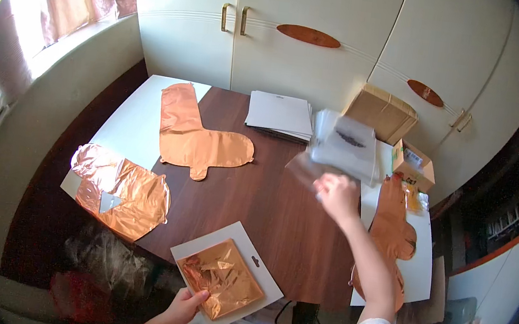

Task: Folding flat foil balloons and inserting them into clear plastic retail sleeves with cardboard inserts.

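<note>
Currently, left hand [185,306]: closed at the lower edge of the table, thumb laid over the front; a white card [235,231] and the folded copper foil packet [225,281] on it are held together

Foil packet: set flat and creased on the card, tilted with it; a dark hanging slot is left uncovered near the card's right corner

Right hand [335,194]: raised over the right half of the table, blurred, fingers curled narrow; a clear plastic sleeve [305,169], also blurred, is held at the fingertips

Sleeve pile [346,152]: spread just beyond the right hand, see-through, marked with a dark printed patch

White card stack [278,114]: placed left of the sleeve pile, near the table's far edge

L-shaped foil [203,145]: laid flat partly on the left white panel [128,110], partly on the brown tabletop [255,194]

Foil with a cut-out [139,196]: spread over the panel's near end, white seen through its opening

Right foil piece [390,214]: laid along the right white panel [421,246], partly covered by the right forearm

Yellow packet [412,197]: set beside that foil, below a small open carton [415,167]

Cardboard box [379,114]: stood behind the sleeve pile, against pale cupboards [318,4] fitted with brass handles
</note>
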Available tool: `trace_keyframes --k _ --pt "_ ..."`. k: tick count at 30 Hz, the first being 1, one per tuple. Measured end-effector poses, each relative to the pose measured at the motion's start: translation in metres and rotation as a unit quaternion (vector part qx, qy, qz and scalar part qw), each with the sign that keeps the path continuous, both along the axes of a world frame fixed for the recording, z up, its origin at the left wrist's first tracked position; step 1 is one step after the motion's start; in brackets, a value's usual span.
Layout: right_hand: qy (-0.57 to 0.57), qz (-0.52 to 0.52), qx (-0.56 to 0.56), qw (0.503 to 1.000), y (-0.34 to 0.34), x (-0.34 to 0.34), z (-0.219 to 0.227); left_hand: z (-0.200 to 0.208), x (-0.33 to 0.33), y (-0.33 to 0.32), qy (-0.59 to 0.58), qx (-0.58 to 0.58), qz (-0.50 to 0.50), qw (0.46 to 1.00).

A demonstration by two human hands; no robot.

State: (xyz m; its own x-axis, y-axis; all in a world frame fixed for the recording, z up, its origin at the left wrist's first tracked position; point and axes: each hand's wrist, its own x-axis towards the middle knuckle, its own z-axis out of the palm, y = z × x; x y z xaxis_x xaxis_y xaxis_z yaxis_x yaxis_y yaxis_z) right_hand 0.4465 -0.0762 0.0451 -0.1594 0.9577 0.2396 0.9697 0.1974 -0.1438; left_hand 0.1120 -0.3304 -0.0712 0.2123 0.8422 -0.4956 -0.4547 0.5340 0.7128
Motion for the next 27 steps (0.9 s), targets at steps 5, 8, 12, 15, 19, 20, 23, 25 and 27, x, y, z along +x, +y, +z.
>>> trace_keyframes --k 5,8,12,15,19,20,23,25,27 --pt "-0.082 0.101 0.115 0.985 -0.060 -0.028 -0.046 0.007 0.005 0.009 -0.019 0.039 0.019 0.999" --pt "-0.059 0.096 0.123 0.986 -0.071 -0.036 -0.052 0.016 0.008 0.011 -0.022 0.055 0.034 0.998" --pt "-0.021 0.104 0.125 0.986 -0.078 -0.041 -0.057 0.018 0.013 0.011 -0.027 0.061 0.071 0.995" --pt "0.008 0.124 0.143 0.982 -0.082 -0.045 -0.060 0.022 0.021 0.012 -0.043 0.081 0.113 0.989" --pt "0.187 0.107 0.042 0.976 -0.086 -0.045 -0.053 0.029 0.023 0.015 -0.033 0.085 0.127 0.988" --pt "0.238 0.084 -0.033 0.967 -0.087 -0.046 -0.050 0.024 0.023 0.015 -0.040 0.086 0.137 0.986" --pt "0.245 0.090 -0.040 0.964 -0.087 -0.045 -0.049 0.017 0.022 0.014 -0.046 0.091 0.142 0.985" --pt "0.236 0.109 -0.017 0.966 -0.088 -0.044 -0.053 0.016 0.022 0.014 -0.042 0.094 0.139 0.985" --pt "0.226 0.129 0.007 0.966 -0.088 -0.042 -0.054 0.016 0.021 0.014 -0.053 0.108 0.134 0.984"
